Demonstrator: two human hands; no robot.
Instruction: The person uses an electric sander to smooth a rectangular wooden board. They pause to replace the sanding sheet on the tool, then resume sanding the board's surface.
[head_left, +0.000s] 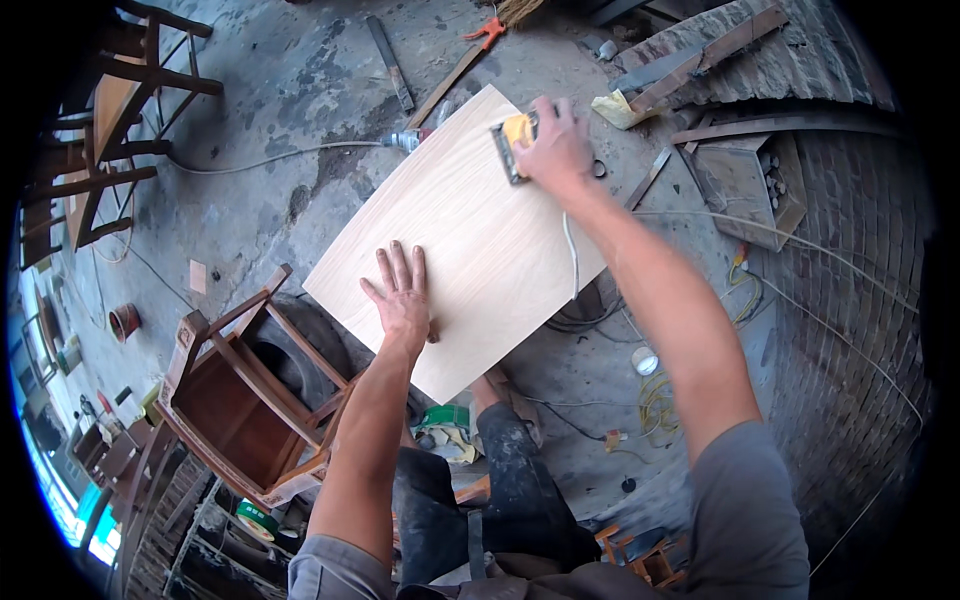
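Observation:
A pale wooden board (pixel 470 235) lies flat before me, tilted slantwise in view. My left hand (pixel 402 300) rests palm down on its near left part, fingers spread. At the board's far right edge my right hand (pixel 560 145) is wrapped around a yellow and black power sander (pixel 517 138), whose pad sits on the wood. The hand is slightly blurred. A pale cord (pixel 573 255) hangs from under my right forearm across the board. What holds the board up is mostly hidden beneath it.
A brown wooden chair frame (pixel 250 390) stands close by on the left, with more chairs (pixel 120 120) at the far left. Another corded power tool (pixel 405 140) lies beyond the board. On the right are a wooden box (pixel 740 190), loose cords (pixel 655 405) and stacked slats (pixel 850 250).

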